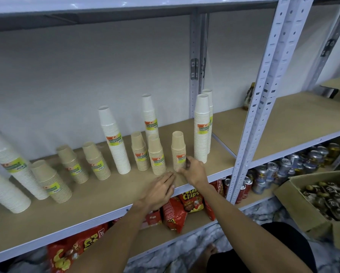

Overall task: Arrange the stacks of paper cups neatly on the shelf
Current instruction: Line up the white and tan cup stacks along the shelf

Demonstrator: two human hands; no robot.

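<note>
Several wrapped stacks of paper cups stand upside down on the brown shelf board (pixel 98 196). Tall white stacks (pixel 116 142), (pixel 150 117), (pixel 201 129) rise among short brown ones (pixel 139 152), (pixel 156 156), (pixel 95 161). My right hand (pixel 194 170) curls around the base of the rightmost short brown stack (pixel 178 150), fingers touching its lower right side. My left hand (pixel 161 189) lies flat on the shelf, fingers stretched toward the base of the brown stack beside it, holding nothing. More white and brown stacks (pixel 17 164) stand at the far left.
Grey metal uprights (pixel 263 95) divide this bay from the right one. The lower shelf holds red chip bags (pixel 188 201) and drink cans (pixel 283 168). An open cardboard box of bottles (pixel 322 201) sits on the floor at right. A bottle (pixel 248 96) stands behind the upright.
</note>
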